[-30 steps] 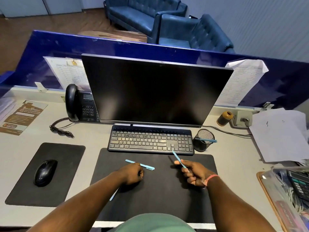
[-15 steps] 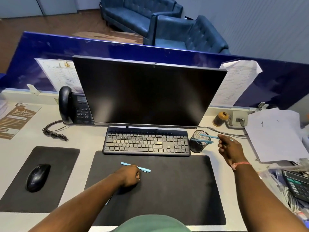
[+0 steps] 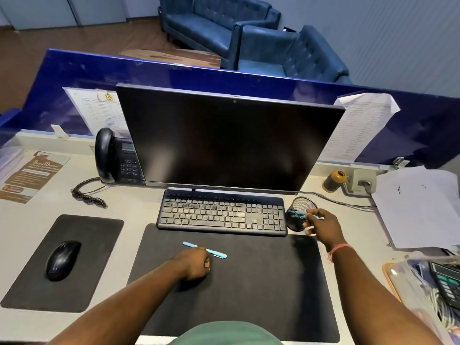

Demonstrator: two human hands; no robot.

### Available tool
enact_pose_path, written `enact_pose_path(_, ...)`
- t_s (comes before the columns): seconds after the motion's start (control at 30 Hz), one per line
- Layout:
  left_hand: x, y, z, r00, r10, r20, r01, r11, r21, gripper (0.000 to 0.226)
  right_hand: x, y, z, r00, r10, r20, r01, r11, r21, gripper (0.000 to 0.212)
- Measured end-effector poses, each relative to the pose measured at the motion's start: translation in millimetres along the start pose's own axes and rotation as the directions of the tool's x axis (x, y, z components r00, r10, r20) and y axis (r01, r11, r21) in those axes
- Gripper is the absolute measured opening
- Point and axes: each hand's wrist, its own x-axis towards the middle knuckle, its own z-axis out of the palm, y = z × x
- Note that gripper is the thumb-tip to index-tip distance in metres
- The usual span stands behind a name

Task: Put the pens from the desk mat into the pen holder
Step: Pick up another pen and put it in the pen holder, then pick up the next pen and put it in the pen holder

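Note:
One light-blue pen [image 3: 216,254] lies on the black desk mat [image 3: 261,282], in front of the keyboard. My left hand [image 3: 193,263] rests on the mat in a fist, its knuckles against the middle of that pen. The black mesh pen holder [image 3: 295,224] stands on the desk, right of the keyboard. Light-blue pens [image 3: 296,213] lean across its rim. My right hand [image 3: 322,229] is at the holder's right side, thumb and fingers pinched on the outer end of one of those pens.
A keyboard [image 3: 221,212] and a dark monitor [image 3: 229,140] stand behind the mat. A mouse [image 3: 62,260] on its pad sits at the left and a desk phone [image 3: 114,158] behind it. Loose papers [image 3: 418,207], a cable and a tray with a calculator [image 3: 445,282] crowd the right.
My right hand carried a light-blue pen from the desk mat up and right to the pen holder. My left hand stayed on the mat beside the other pen.

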Motion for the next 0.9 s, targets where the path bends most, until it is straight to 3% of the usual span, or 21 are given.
enact_pose_path(0.07,-0.6,1.2,-1.1,1.0,0.0,0.005,0.0,1.0,-0.005,0.012,-3.3,-2.7,-0.8,0.999,-0.025,-0.039,0.026,0.999,0.025,0.017)
enact_pose_path(0.2,0.1,1.0,-0.1,1.0,-0.001,0.002,0.001,1.0,-0.021,0.012,-18.4,1.6,-2.6,0.918,-0.155,-0.365,0.119,0.986,-0.12,0.017)
enact_pose_path(0.3,1.9,-2.0,0.9,1.0,-0.004,0.005,0.004,1.0,-0.027,0.014,-33.2,12.9,4.5,0.895,-0.209,-0.395,0.142,0.971,-0.19,0.012)
enact_pose_path(0.43,4.1,-6.4,0.9,1.0,-0.004,0.019,0.005,0.999,-0.039,0.014,-46.2,34.1,25.5,0.946,-0.216,-0.242,0.157,0.958,-0.242,0.007)
enact_pose_path(0.57,2.5,-7.6,-2.1,0.999,0.019,0.038,-0.017,0.999,-0.05,0.014,-61.0,44.6,57.0,0.976,-0.207,0.068,0.218,0.905,-0.366,0.005)
enact_pose_path(0.77,-11.8,-8.0,-6.6,0.987,0.129,0.094,-0.132,0.991,0.033,0.028,-75.6,43.2,123.8,0.855,-0.232,0.464,0.451,0.774,-0.444,0.017)
enact_pose_path(0.9,-23.8,-17.9,3.5,0.976,0.153,0.155,-0.179,0.969,0.173,0.058,-81.6,28.4,165.7,0.779,-0.222,0.586,0.526,0.74,-0.42,0.023)
